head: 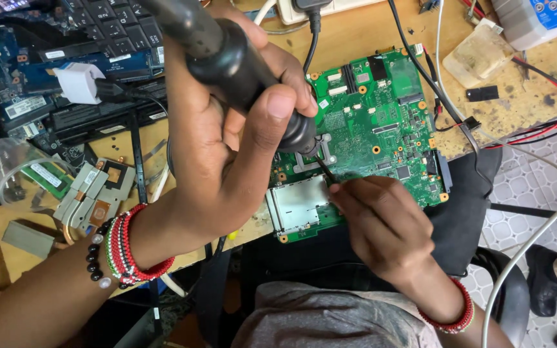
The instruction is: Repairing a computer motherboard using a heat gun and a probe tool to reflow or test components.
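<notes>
Now the left hand (227,142) grips a thick black hot-air tool (240,64), nozzle down on the green circuit board (381,122) at the wooden bench's (349,32) front edge, while the right hand (388,225) pinches thin black tweezers (325,169) beside it, apparently steadying a part.

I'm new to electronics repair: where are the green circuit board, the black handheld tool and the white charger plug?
green circuit board (381,122), head view, bare middle.
black handheld tool (240,61), head view, thick barrel.
white charger plug (77,82), head view, front face.
</notes>
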